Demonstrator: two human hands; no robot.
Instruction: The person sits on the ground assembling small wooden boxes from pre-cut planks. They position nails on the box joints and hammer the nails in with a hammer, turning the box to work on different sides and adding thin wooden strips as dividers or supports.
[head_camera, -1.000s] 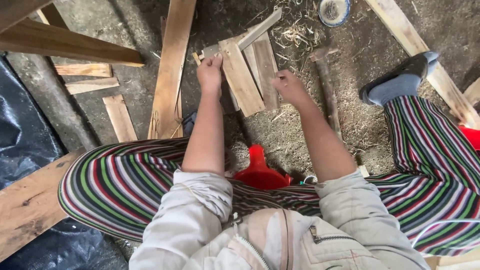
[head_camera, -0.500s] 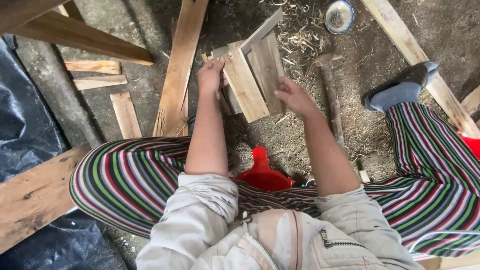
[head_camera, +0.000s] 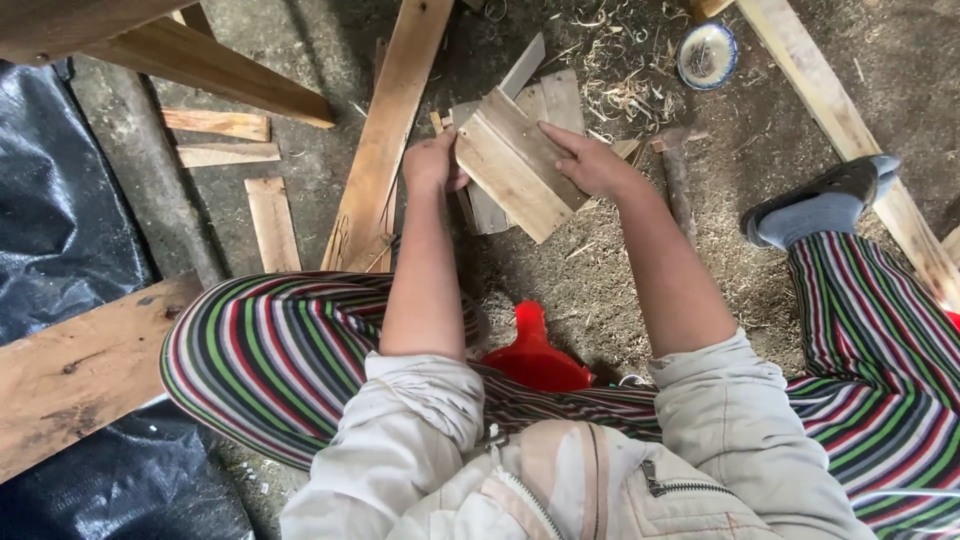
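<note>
- Jacket sleeves (head_camera: 420, 440), pale beige, fill bottom of frame; both pushed up past yr elbows.
- Striped trousers (head_camera: 270, 350) run across lower half, L knee at left, R leg out toward right edge.
- Red plastic piece (head_camera: 533, 355) sits btwn yr legs at bottom centre, on sawdust-covered ground; can't tell what kind of object it is.
- Left hand (head_camera: 432, 165), just above centre, is closed on L edge of the wooden piece (head_camera: 515, 165), thumb on top face.
- Right hand (head_camera: 592, 160) clamps the piece's R edge, fingers spread flat over top, thumb side hidden under it.
- Wooden piece is a short flat plank, tilted diagonally, held off the ground btwn both hands at upper centre; a ridge or seam runs along its length.
- Under & behind it, more short planks (head_camera: 550, 100) lie on the ground, partly hidden.
- Long board (head_camera: 390, 130) runs from top centre down to yr L knee, just left of L hand.
- Hammer (head_camera: 676, 170) w/ wooden handle lies just right of R hand.
- Grey shoe (head_camera: 825, 195) on yr R foot at right, touching a long lath (head_camera: 850, 130).
- Small offcuts (head_camera: 225, 140) at upper left, black plastic sheet (head_camera: 50, 220) down left edge.
- Round bowl (head_camera: 707, 53) at top, wood shavings beside it.
</note>
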